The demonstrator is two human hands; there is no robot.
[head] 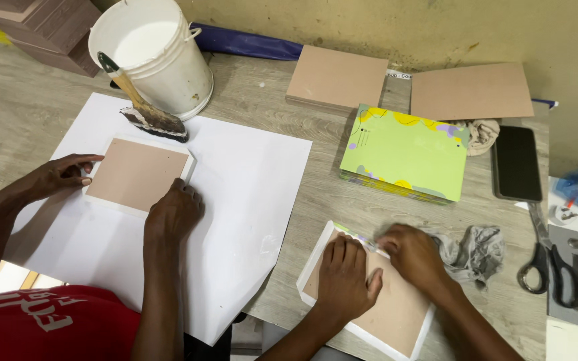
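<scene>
Only 2 bare hands and 2 bare forearms of the person show. The left hand (344, 281) and the right hand (415, 257) are uncovered, backs up to the camera, with knuckles and finger creases plain. The right hand's fingertips are blurred. Both forearms are bare as far as the bottom edge of the view, so whatever clothing is worn lies out of sight.
</scene>
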